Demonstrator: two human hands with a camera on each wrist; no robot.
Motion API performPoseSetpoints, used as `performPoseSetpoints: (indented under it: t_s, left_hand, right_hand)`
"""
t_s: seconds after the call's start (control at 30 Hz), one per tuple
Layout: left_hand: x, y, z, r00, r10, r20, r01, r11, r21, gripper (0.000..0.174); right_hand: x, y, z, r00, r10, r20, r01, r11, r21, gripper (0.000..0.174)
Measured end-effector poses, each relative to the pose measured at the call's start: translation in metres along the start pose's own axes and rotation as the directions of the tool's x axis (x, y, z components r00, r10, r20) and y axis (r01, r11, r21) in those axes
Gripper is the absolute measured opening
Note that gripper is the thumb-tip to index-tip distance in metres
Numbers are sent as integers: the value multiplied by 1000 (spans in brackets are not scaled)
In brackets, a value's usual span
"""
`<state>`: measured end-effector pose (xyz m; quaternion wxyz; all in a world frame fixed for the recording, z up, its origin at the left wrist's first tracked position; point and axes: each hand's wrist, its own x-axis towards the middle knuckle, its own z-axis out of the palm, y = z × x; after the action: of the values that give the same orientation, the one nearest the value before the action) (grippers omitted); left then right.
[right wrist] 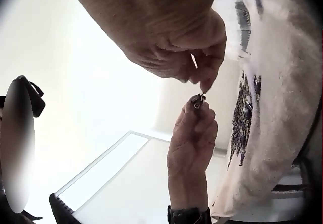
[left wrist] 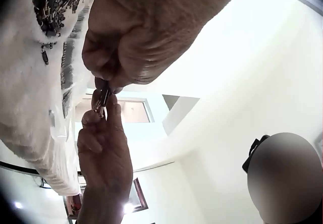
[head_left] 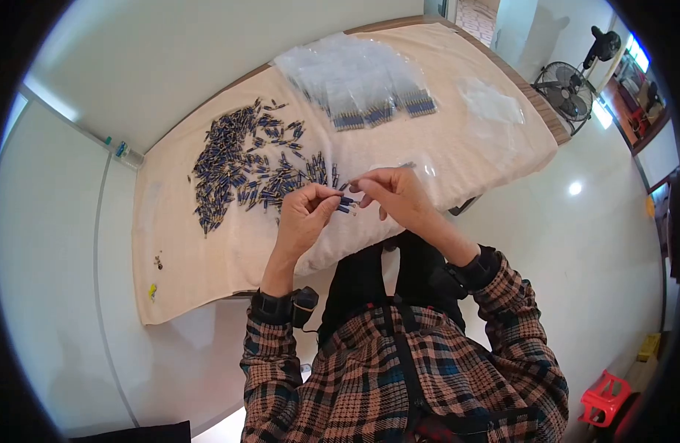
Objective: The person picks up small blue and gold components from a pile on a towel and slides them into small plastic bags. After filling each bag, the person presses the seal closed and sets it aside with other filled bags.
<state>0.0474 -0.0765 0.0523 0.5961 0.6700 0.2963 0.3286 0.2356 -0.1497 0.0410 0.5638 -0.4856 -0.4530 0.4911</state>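
My left hand [head_left: 303, 218] pinches a few small blue rods with metal ends [head_left: 346, 206] between thumb and fingers, close over the table's front edge. Their shiny ends [right wrist: 197, 102] point toward my right hand in the right wrist view. Thumb and index finger of my right hand [head_left: 402, 198] close together at the tips of these rods, pinching a small metal-ended rod there, mostly hidden by the fingertips. Just beyond the hands, a large pile of the same blue rods [head_left: 225, 166] spreads over the cream cloth, with several lined up nearest the left hand.
Clear plastic bags [head_left: 347, 70] lie overlapped at the back, rows of blue rods in their lower ends. More empty-looking bags [head_left: 495, 103] lie at the right. A cream cloth [head_left: 185, 292] covers the table; a small yellow item [head_left: 153, 292] lies at its left. A black fan [head_left: 566, 90] stands beyond.
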Motion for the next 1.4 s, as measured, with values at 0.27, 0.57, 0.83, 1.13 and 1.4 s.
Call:
performPoseSetpoints:
  t_s: [0.27, 0.57, 0.83, 1.13, 1.4]
  left_hand:
    - [-1, 5, 19, 997, 0, 79, -8, 994, 109, 4]
    - [-12, 1, 46, 978, -20, 209, -19, 983, 183, 4]
    - [-13, -14, 81, 968, -44, 247, 27, 997, 73, 11]
    - [2, -28, 98, 961, -79, 265, 122, 982, -147, 12]
    - [-2, -23, 111, 879, -269, 393, 235, 963, 134, 17]
  right_hand:
    - [-22, -21, -1, 982, -177, 67, 189, 893, -408, 29]
    - [-49, 4, -10, 997, -47, 55, 61, 950, -306, 28]
    - [-79, 20, -29, 997, -42, -60, 33, 989, -146, 17]
    - [-81, 22, -65, 979, 146, -142, -122, 979, 163, 16]
    - [-83, 35, -71, 981, 95, -168, -83, 994, 77, 13]
